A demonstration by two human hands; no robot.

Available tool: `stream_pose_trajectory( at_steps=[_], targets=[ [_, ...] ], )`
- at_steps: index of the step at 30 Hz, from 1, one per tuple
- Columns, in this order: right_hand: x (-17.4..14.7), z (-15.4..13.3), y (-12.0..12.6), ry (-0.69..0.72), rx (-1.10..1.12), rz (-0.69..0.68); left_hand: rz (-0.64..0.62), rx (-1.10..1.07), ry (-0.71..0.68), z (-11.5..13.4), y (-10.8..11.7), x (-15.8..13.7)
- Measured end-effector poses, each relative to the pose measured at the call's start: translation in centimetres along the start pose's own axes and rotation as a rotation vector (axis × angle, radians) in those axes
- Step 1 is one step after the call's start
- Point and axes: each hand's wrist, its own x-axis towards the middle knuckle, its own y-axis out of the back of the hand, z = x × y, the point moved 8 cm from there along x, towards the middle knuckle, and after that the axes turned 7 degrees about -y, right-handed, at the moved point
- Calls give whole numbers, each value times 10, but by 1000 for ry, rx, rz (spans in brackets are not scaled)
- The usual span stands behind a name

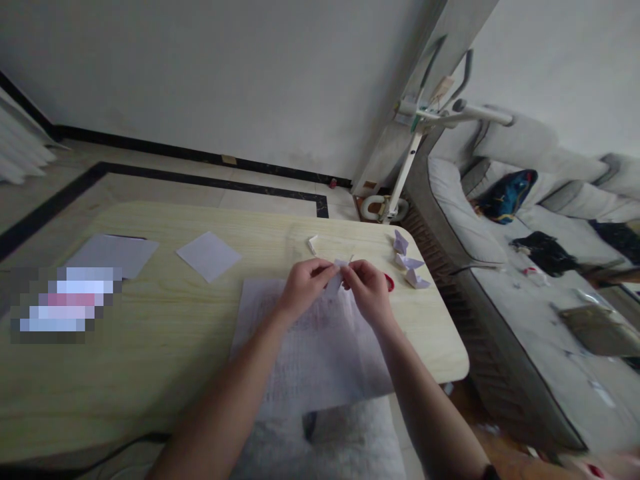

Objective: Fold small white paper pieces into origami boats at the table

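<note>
Fingers (324,268) pinched tight on both sides, and what they had between them was a small folded paper piece (333,285), pale and creased, gripped at its upper part! Left hand (304,285) came in from one side, right hand (371,291) from the other, their tips almost meeting, with hardly any gap between thumb and forefinger on either. Exactly which fold they held, I couldn't tell; the knuckles covered it.

Right under them, on the pale wooden table (165,347), lay a large printed sheet (300,360), thin and greyish, its lettering too blurred to read from where I stood. Just beyond the hands sat a narrow white folded strip (313,245), bent at an angle. And tucked beside the right hand, a red object (390,283), half hidden!

Off to the right, near the table's rounded corner, three folded lilac shapes stood in a row: a far one (401,242), a middle one (409,262) and a near one (417,279), all close together. Over on the left, a square sheet (209,257) lay turned cornerwise, and farther left came more blank paper (117,255), with a blurred-out item (65,303) at its near edge.

Beyond the table, a white exercise machine (404,167) stood by the wall (225,73), and a grey sofa (520,327) stretched away on the right, a dark blue bundle (511,195) lying on it.
</note>
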Motion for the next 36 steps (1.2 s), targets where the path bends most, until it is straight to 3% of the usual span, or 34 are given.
stream_pose_trajectory(
  at_steps=[6, 13, 19, 27, 33, 36],
  targets=[
    [-5, 5, -7, -36, -121, -58, 54, 65, -23, -4, 3, -1],
    [-4, 5, 2, -26, -122, -12, -65, 42, -41, -3, -7, -1],
    [-13, 6, -7, -27, -210, -73, 30, 34, 4, -10, -2, -1],
    [-12, 1, 3, 18, -183, 12, -138, -169, 138, -13, -18, -3],
    [-17, 7, -5, 8, -253, -109, -73, -155, 125, -23, -17, -5],
    [-16, 5, -2, 13, -270, -142, -26, 5, 41, -17, -11, -5]
  ],
)
